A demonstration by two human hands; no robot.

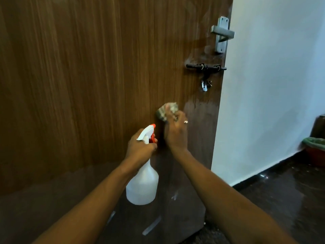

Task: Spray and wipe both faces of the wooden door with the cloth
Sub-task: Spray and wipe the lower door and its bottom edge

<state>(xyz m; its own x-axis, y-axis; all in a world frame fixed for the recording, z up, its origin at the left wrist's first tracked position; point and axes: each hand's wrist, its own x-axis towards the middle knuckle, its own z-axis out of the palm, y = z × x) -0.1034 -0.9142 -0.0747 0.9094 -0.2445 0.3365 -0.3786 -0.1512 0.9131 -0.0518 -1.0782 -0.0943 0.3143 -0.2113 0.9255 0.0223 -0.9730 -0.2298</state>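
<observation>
1. The door (pixel 88 85) is stiff and spreads left of the bolt (pixel 205 67). Its wet veneer looks slick, so expect easy sliding.
2. The cloth (pixel 167 110), below-left of the bolt, is soft and light. Bunch it under flat fingers.
3. Your right hand (pixel 175 132) presses it to the door, fingers fairly straight, forearm reaching up.
4. Your left hand (pixel 140 148), farther below-left, grips the bottle (pixel 142 184) by its neck, nozzle toward the door.

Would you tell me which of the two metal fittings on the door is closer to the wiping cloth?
The black sliding bolt: it sits below the silver lever handle, nearer the cloth under the right hand.
</observation>
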